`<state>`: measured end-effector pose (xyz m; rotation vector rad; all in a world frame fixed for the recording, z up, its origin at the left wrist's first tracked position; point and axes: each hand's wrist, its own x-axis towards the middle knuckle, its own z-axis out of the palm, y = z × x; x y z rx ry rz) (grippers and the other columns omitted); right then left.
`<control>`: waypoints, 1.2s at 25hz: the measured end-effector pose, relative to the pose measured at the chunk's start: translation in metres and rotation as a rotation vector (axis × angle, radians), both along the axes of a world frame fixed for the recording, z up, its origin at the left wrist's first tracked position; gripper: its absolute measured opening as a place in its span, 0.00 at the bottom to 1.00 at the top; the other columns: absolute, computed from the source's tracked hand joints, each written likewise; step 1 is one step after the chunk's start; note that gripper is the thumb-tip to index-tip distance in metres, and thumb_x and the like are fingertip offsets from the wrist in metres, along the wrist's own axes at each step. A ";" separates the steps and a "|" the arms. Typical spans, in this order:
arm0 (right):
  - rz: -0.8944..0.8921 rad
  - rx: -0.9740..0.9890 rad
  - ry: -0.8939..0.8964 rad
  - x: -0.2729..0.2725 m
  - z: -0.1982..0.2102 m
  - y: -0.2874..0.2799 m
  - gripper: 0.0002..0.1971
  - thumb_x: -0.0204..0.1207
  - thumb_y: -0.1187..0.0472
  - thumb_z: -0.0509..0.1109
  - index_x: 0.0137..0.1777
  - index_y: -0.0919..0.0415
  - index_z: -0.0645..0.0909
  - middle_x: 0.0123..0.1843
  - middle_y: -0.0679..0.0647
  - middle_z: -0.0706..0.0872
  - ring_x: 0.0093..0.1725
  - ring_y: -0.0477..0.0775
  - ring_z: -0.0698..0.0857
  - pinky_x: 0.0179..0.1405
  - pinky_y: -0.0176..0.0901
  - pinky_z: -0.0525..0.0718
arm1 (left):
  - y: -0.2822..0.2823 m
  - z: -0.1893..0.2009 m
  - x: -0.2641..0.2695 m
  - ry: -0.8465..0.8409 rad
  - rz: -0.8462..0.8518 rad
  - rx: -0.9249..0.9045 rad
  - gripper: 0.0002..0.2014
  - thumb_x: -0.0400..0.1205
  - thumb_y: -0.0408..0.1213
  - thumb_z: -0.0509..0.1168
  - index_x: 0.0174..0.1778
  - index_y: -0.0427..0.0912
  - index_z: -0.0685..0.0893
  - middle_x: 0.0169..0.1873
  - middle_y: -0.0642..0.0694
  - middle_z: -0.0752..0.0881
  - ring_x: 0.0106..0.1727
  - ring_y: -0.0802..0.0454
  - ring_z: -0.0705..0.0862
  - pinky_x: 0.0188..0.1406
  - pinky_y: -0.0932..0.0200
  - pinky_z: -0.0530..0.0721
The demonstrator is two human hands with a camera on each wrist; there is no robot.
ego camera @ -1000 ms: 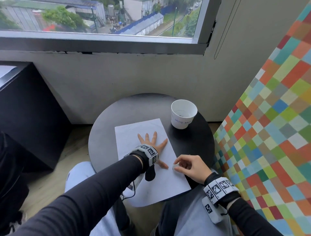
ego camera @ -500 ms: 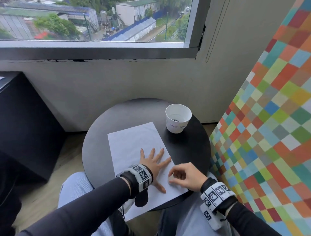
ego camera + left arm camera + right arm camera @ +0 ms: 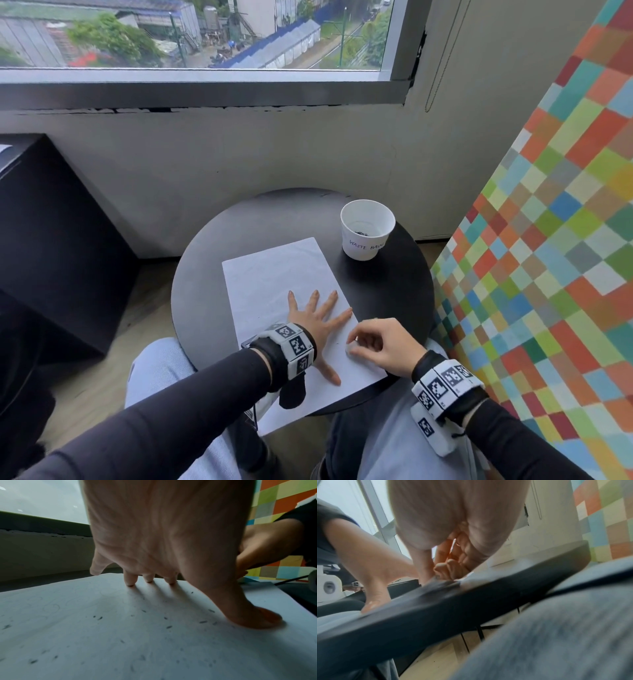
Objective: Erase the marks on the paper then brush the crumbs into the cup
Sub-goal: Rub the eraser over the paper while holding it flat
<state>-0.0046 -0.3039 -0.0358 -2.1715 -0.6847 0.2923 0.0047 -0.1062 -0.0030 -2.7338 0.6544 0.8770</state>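
Note:
A white sheet of paper (image 3: 270, 274) lies on the round black table (image 3: 239, 233), its near end hanging over the edge. My left hand (image 3: 315, 315) presses flat on it with fingers spread. In the left wrist view dark eraser crumbs (image 3: 169, 627) lie scattered over the sheet, and faint pencil loops (image 3: 51, 607) show at its left. My right hand (image 3: 373, 342) is curled at the paper's right edge, pinching a small white eraser (image 3: 352, 350) against the sheet. The white paper cup (image 3: 366, 229) stands upright at the far right of the table with dark crumbs inside.
A wall with a window sill runs behind the table. A chequered multicoloured panel (image 3: 548, 257) stands close along the right. A black cabinet (image 3: 51, 240) is on the left. My knees in light trousers sit under the table's near edge (image 3: 471, 601).
My left hand has slid a little toward the near right part of the sheet. The right hand has stayed at the paper's right edge with the eraser.

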 end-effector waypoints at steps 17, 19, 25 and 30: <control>0.095 0.019 0.072 -0.010 -0.002 -0.006 0.06 0.69 0.53 0.79 0.44 0.52 0.89 0.33 0.45 0.84 0.33 0.43 0.80 0.36 0.29 0.75 | 0.000 0.002 0.000 -0.002 -0.001 0.015 0.67 0.64 0.75 0.71 0.84 0.60 0.28 0.84 0.46 0.27 0.85 0.35 0.34 0.74 0.15 0.40; -0.019 0.029 0.003 -0.005 -0.002 -0.010 0.06 0.69 0.54 0.79 0.43 0.52 0.88 0.34 0.46 0.85 0.34 0.44 0.81 0.36 0.30 0.76 | 0.001 0.002 0.001 0.003 0.002 0.002 0.67 0.64 0.75 0.71 0.84 0.60 0.28 0.84 0.47 0.27 0.85 0.35 0.33 0.73 0.16 0.39; 0.010 0.029 0.041 -0.005 -0.002 -0.007 0.06 0.68 0.54 0.80 0.43 0.52 0.90 0.34 0.45 0.86 0.34 0.42 0.81 0.37 0.29 0.75 | 0.000 0.002 0.001 0.003 0.004 0.001 0.67 0.64 0.75 0.71 0.84 0.60 0.29 0.84 0.47 0.27 0.85 0.35 0.33 0.73 0.15 0.39; 0.132 0.004 0.066 -0.009 -0.003 -0.007 0.07 0.69 0.53 0.79 0.45 0.53 0.90 0.35 0.43 0.85 0.34 0.42 0.81 0.37 0.27 0.74 | 0.000 0.001 0.000 0.005 0.007 0.012 0.67 0.64 0.76 0.71 0.84 0.60 0.28 0.84 0.47 0.27 0.85 0.35 0.33 0.73 0.15 0.40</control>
